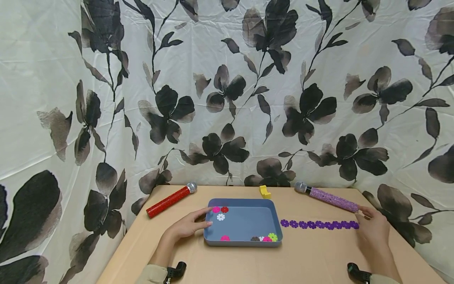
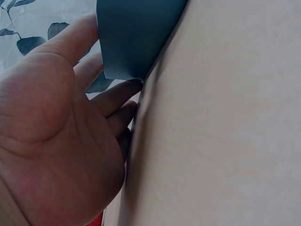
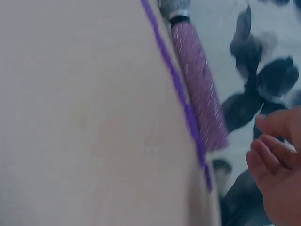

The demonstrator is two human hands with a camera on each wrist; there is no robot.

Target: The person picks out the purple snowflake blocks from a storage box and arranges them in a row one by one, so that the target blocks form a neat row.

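My left hand (image 1: 188, 225) holds the left side of the blue-grey tray (image 1: 244, 243), with its thumb and index fingertips at the rim. The lower fingers (image 2: 115, 99) lie by the tray's outer wall. Inside the tray, small flower-shaped pieces in pink, red, white, yellow-green and brown lie at the upper left and along the front. My right hand (image 1: 374, 228) hovers by the right end of a row of purple flower pieces (image 1: 320, 225), close to the handle end of a glittery purple microphone (image 1: 333, 200). Its fingers are loosely bent, with nothing visible between them.
A glittery red microphone (image 1: 168, 202) lies at the table's back left. Behind the tray, near the back edge, stands a small yellow piece (image 1: 264, 192). A white cloth (image 1: 213, 47) with dark flowers hangs behind the wooden table (image 1: 305, 260).
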